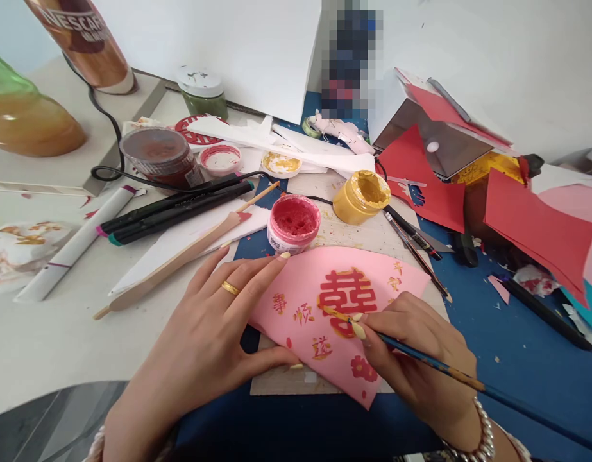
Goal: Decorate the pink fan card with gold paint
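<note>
A pink fan-shaped sheet of paper [296, 282] lies in front of me, with a large red double character [348, 295], smaller red and gold characters and a red flower painted on it. My right hand [415, 359] pinches a thin blue-handled paintbrush [421, 355]. Its yellow-coated tip touches the left side of the large character. Spread out, my left hand [228, 321] rests on the sheet's left edge, thumb by the lower edge and index fingertip near a jar of red paint [294, 224]. An uncapped jar of yellow paint [360, 199] stands behind the sheet.
Black markers [180, 215], a wooden stick [170, 266] and a white marker [79, 244] lie to the left. Pencils [415, 253], red paper [536, 224] and a black-handled tool [546, 311] are on the right. A black cable [108, 115] crosses the back near a Nescafe bottle [91, 45].
</note>
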Available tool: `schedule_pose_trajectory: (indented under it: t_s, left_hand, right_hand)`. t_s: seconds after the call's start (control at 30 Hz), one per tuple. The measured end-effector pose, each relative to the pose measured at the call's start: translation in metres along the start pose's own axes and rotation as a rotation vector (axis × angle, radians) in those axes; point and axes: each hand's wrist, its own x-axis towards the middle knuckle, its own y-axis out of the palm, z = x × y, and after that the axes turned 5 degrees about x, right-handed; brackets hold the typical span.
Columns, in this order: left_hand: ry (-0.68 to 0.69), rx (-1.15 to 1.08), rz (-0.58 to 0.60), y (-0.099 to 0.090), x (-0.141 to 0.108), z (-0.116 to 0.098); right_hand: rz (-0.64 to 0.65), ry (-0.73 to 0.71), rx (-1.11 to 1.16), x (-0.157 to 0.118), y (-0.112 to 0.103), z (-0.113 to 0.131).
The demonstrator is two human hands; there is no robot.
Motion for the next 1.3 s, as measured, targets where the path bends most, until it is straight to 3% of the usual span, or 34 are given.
schedule_pose_trajectory:
  t_s: [1.3]
  left_hand:
    - [-0.02, -0.021, 0.023, -0.0018, -0.0009, 0.0005]
  right_hand:
    - [-0.031, 0.0, -0.069, 0.0046, 0.0015, -0.0033]
